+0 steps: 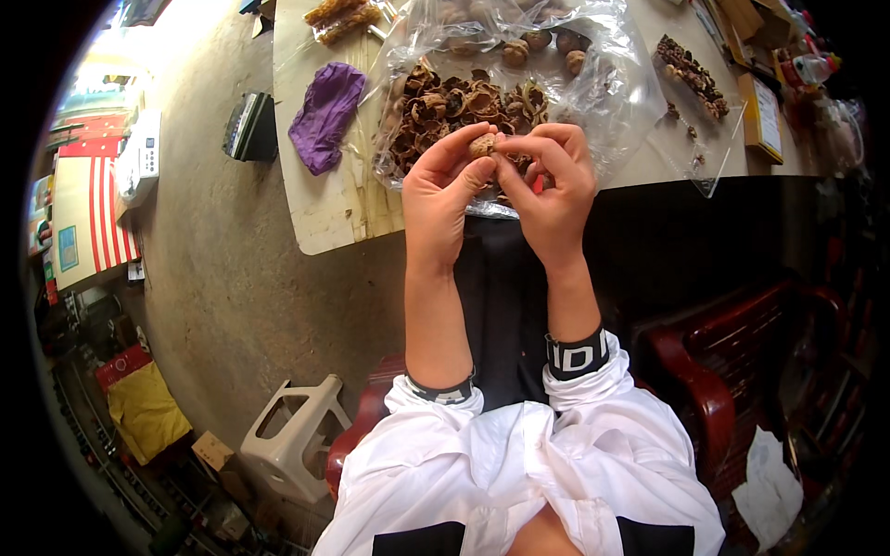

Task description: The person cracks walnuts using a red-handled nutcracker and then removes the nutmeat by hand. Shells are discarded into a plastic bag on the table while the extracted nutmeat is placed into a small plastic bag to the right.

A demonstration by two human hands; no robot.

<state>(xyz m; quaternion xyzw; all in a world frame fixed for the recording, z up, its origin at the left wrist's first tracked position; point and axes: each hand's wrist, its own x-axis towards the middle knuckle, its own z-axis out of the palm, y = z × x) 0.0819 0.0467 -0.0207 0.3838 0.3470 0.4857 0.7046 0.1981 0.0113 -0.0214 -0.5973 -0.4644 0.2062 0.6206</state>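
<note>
My left hand point(439, 185) holds a small tan walnut point(482, 145) between thumb and fingers, above the near edge of the table. Close against it, the thumb and forefinger of my right hand point(560, 190) pinch at the walnut's right side. Something small and red point(539, 183) shows at my right palm; the fingers hide most of it, and I cannot make out its kind. Below and behind both hands lies a heap of broken brown walnut shells point(436, 111) on clear plastic. Several whole walnuts point(515, 53) rest farther back in a clear plastic bag point(607, 83).
A crumpled purple cloth point(326, 116) lies left of the shells on the pale table point(320, 222). At the right, walnut pieces point(691, 76) sit on a clear tray point(709, 167). A beige stool point(292, 431) stands on the floor at left, and a dark red wooden chair point(700, 380) at right.
</note>
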